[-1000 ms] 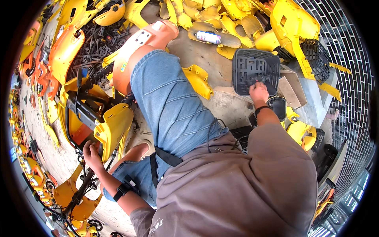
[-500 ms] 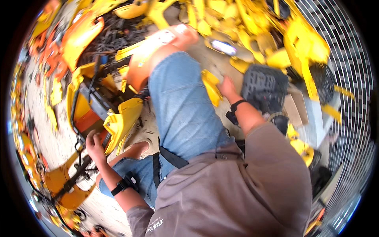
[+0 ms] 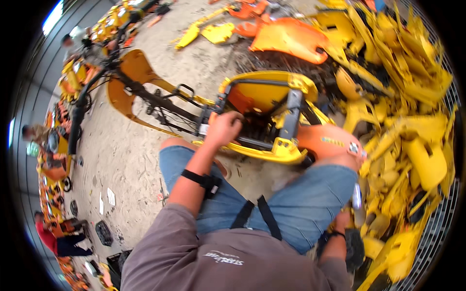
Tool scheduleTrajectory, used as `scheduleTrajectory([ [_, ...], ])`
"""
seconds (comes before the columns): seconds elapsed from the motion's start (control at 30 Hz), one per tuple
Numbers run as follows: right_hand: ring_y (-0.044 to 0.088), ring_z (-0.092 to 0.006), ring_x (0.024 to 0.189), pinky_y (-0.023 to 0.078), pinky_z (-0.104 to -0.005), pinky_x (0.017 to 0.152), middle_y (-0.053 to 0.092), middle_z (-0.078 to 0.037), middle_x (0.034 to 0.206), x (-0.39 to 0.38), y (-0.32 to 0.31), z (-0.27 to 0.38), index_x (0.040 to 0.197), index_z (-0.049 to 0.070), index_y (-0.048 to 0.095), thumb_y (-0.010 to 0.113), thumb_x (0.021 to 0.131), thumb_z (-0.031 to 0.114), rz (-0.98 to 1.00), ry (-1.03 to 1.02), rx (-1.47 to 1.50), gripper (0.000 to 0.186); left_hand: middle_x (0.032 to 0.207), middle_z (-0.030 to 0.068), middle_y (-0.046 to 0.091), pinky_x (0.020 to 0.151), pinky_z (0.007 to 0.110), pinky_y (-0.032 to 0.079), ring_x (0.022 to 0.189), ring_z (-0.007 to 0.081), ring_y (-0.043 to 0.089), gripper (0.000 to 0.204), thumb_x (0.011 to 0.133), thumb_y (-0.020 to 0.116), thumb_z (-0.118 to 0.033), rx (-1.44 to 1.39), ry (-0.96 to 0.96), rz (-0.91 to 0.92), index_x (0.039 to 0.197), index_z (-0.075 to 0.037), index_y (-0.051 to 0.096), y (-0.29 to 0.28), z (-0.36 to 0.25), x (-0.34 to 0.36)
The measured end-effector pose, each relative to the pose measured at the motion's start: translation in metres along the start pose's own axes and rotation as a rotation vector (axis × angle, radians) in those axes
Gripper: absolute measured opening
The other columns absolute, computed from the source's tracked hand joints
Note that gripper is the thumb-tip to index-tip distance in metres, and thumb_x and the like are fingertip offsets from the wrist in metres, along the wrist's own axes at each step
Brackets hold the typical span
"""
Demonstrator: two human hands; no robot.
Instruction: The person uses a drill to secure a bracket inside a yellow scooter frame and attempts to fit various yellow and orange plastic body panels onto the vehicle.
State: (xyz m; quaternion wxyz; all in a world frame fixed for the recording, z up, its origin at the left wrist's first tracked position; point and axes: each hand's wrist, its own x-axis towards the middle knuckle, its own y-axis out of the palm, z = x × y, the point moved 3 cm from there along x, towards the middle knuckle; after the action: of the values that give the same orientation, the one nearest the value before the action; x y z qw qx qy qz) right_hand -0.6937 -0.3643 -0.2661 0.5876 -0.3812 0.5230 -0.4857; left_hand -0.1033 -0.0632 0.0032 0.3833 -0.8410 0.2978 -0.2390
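A partly stripped yellow scooter [image 3: 272, 153] stands in front of me, its black frame bars exposed around an open cavity. My left hand [image 3: 224, 128] lies on the near left corner of this frame, fingers curled over the black bar. By my right thigh, low in the view, is my right hand [image 3: 342, 220]. Its fingers are mostly hidden, so what it holds does not show. A dark grey plastic basket [image 3: 356, 250] sits beside that wrist. An orange body panel [image 3: 327, 138] of the scooter touches my right knee.
A big heap of yellow plastic panels [image 3: 427, 165] fills the right side against a metal mesh [image 3: 437, 237]. Orange panels [image 3: 289, 41] lie beyond the scooter. The handlebar [image 3: 75, 126] reaches left over the sandy floor [image 3: 131, 194]. People [image 3: 51, 235] and rows of scooters line the far left.
My view has turned left, bringing the whole scooter and handlebar in. The yellow panel at my right hand no longer shows; that hand is now beside my thigh. My left hand stays at the frame.
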Motion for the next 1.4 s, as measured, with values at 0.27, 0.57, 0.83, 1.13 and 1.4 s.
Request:
scheduleTrajectory([
  [0.27,0.07,-0.0435,0.087,0.052,-0.0469,0.076,0.071,-0.032,0.094,0.091,-0.093,-0.109,0.099,-0.018,0.065,0.065,0.087,0.025,-0.099,0.181,0.212,0.044,0.104,0.0145,0.074,0.089,0.043,0.055,0.101,0.0349,0.069,0.028,0.093,0.056,-0.026,-0.012,-0.059,0.076,0.111,-0.011,0.072,-0.01,-0.012,0.001],
  [0.57,0.069,-0.0401,0.09,0.055,-0.0487,0.077,0.069,-0.027,0.114,0.102,-0.28,-0.049,0.119,-0.006,0.069,0.054,0.102,0.039,-0.782,0.16,0.489,0.051,0.107,0.0129,0.074,0.089,0.046,0.054,0.102,0.0345,0.069,0.029,0.094,0.056,-0.028,0.005,-0.06,0.135,0.113,-0.014,0.073,-0.021,-0.011,-0.008],
  [0.83,0.062,-0.0235,0.11,0.05,-0.036,0.092,0.063,-0.015,0.128,0.055,-0.401,0.187,0.135,-0.001,0.058,0.063,0.102,0.033,-0.375,-0.348,1.045,0.047,0.109,0.0138,0.074,0.091,0.046,0.054,0.104,0.0353,0.068,0.03,0.092,0.056,-0.026,-0.066,-0.02,0.143,0.112,-0.011,0.073,-0.024,-0.014,-0.016],
  [1.13,0.064,-0.0185,0.101,0.05,-0.0312,0.088,0.07,-0.011,0.114,-0.054,-0.371,0.508,0.125,-0.004,0.065,0.069,0.095,0.026,0.175,-0.914,0.93,0.042,0.107,0.0171,0.073,0.088,0.047,0.055,0.1,0.0375,0.069,0.03,0.091,0.058,-0.024,-0.099,0.054,0.134,0.113,-0.008,0.072,-0.015,-0.015,-0.011],
  [1.4,0.059,-0.0113,0.073,0.048,-0.0277,0.066,0.066,-0.003,0.085,-0.196,-0.323,0.602,0.109,0.003,0.071,0.077,0.09,0.026,0.309,-1.064,0.89,0.031,0.11,0.0158,0.073,0.088,0.048,0.055,0.102,0.0374,0.068,0.029,0.093,0.058,-0.025,-0.123,0.01,0.113,0.114,-0.01,0.071,-0.019,-0.014,-0.016],
])
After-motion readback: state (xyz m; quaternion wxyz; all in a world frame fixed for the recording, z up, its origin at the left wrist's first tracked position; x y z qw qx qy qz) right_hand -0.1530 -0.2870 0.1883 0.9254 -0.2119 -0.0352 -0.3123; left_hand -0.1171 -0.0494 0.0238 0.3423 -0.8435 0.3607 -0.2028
